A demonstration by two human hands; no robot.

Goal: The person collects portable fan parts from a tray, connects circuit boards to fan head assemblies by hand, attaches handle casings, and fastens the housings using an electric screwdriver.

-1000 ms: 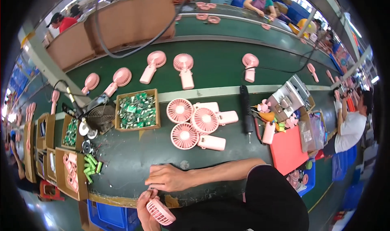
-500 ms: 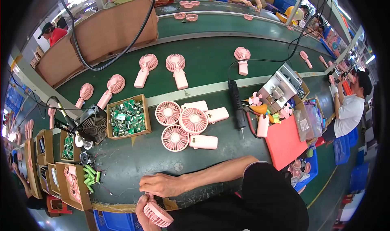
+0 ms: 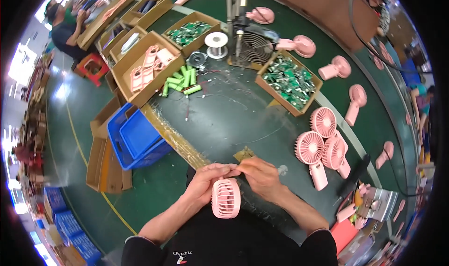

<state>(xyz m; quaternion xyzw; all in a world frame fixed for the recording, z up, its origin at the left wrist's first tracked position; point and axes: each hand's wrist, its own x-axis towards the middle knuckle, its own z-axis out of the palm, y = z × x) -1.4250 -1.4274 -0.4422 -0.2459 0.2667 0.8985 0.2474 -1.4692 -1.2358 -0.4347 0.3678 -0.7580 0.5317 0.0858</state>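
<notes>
I see my left hand point(image 3: 206, 184) and right hand point(image 3: 262, 175), fingers pinching the pink fan point(image 3: 226, 198), near the counter point(image 3: 224, 121) edge.

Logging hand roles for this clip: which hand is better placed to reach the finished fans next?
Probably the right hand: the grouped pink fans lie on its side, while the left hand grips the fan head.

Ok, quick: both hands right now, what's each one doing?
Left hand: closed on the pink fan head.
Right hand: fingertips pinched at the fan's top edge; what it pinches cannot be told.
</notes>
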